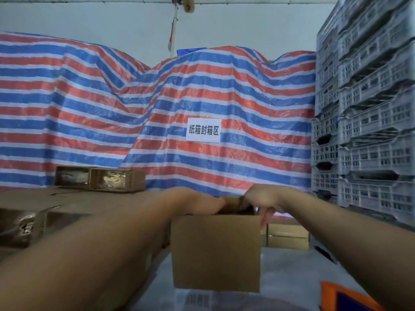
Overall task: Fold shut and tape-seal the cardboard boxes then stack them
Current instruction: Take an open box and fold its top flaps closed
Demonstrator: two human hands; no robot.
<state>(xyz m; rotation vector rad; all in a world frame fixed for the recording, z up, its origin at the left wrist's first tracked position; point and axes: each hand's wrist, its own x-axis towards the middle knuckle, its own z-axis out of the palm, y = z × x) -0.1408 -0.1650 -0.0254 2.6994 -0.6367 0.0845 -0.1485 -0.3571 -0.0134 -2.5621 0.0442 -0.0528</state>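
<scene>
My left hand (197,202) and right hand (261,198) covered the box (215,252) top, so I couldn't tell how its flaps lay. Below my right hand, an orange thing (341,297) was cut off by the edge. Left of my left arm, a tape-wrapped box (24,225) was blurred.

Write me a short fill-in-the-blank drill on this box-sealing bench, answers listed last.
1. Both hands, the left hand and the right hand, work at the ____ edge of the cardboard box.
2. The white sign is fixed to a red, white and ____ striped tarp.
3. Grey plastic ____ are stacked at the right.

Answers: top; blue; crates
</scene>
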